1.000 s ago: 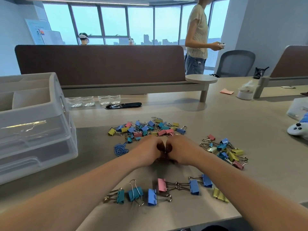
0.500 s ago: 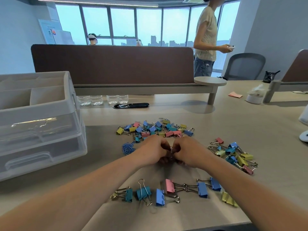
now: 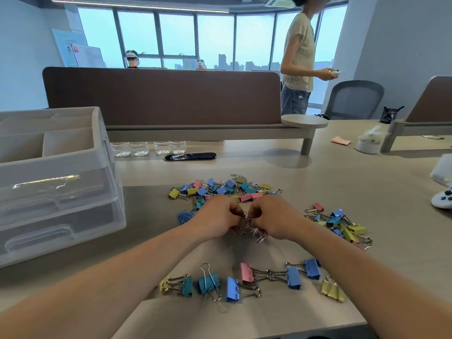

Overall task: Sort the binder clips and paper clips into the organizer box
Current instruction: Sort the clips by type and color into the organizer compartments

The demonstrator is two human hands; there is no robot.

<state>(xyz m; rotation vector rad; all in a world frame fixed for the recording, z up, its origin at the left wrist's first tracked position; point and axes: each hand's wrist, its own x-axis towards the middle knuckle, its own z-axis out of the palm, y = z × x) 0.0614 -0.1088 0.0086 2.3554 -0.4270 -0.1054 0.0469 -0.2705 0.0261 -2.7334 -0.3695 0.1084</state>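
Head view: both hands meet at the middle of the desk (image 3: 354, 182). The left hand (image 3: 217, 217) and right hand (image 3: 274, 216) have their fingers curled, each pinching one side of a silver clip tangle (image 3: 247, 225) held between them, low over the surface. Whether the tangle is made of paper clips or binder-clip handles cannot be told.

Positions, taking the hands as dial centre:
- The far pile of binder clips (image 3: 220, 189) is at 12 o'clock, just beyond the knuckles, in mixed colours.
- The right pile of binder clips (image 3: 342, 223) is at 3 o'clock, near the right wrist.
- The near row of binder clips (image 3: 234, 281) is at 6 o'clock, larger pieces lying between the two forearms.
- The blue paper clips (image 3: 184, 216) are at 9 o'clock, a small heap just beside the left hand.
- The organizer box (image 3: 56, 182) is at 9 to 10 o'clock, well apart from the hands. It has a white compartment tray on top and two translucent drawers, both closed.
- The water bottles (image 3: 146, 148) are at 11 o'clock, below the brown divider (image 3: 161, 96).
- The white controller (image 3: 441, 199) is at 3 o'clock, at the frame's edge.
- A standing person (image 3: 299, 59) is at 1 o'clock, behind the divider.
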